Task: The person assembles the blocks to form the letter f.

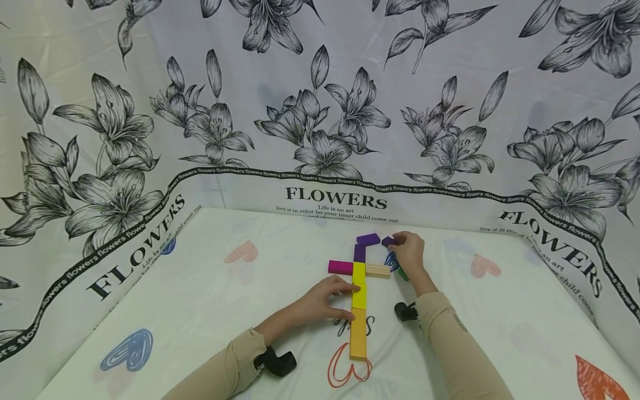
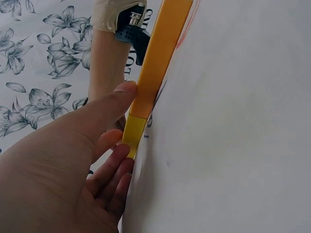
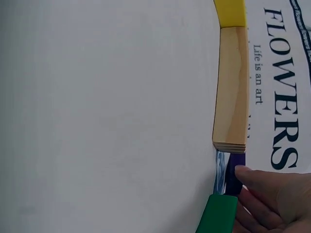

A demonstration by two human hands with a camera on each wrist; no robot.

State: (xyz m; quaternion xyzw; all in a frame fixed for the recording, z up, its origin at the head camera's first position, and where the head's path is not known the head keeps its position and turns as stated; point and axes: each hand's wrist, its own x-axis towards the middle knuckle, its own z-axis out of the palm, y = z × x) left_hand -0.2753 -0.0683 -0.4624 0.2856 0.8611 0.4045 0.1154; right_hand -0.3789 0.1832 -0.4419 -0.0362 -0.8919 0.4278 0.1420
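A row of blocks runs up the table: an orange block (image 1: 358, 336), two yellow blocks (image 1: 359, 295), then a dark purple block (image 1: 359, 254). My left hand (image 1: 320, 300) rests along the row's left side, thumb touching the orange block and fingertips at the yellow. Beyond the row's far end, my right hand (image 1: 411, 255) pinches a small purple block (image 3: 234, 175) between thumb and fingers. Another purple block (image 1: 368, 239) lies slightly turned at the top of the row. A magenta block (image 1: 340, 268) and plain wooden pieces (image 1: 377, 270) form side arms.
Near my right wrist lies a green block (image 3: 217, 214), partly hidden by the hand in the head view. The white tablecloth (image 1: 200, 289) carries printed hearts and lettering. A flower-print curtain (image 1: 320, 139) rises behind the table's far edge.
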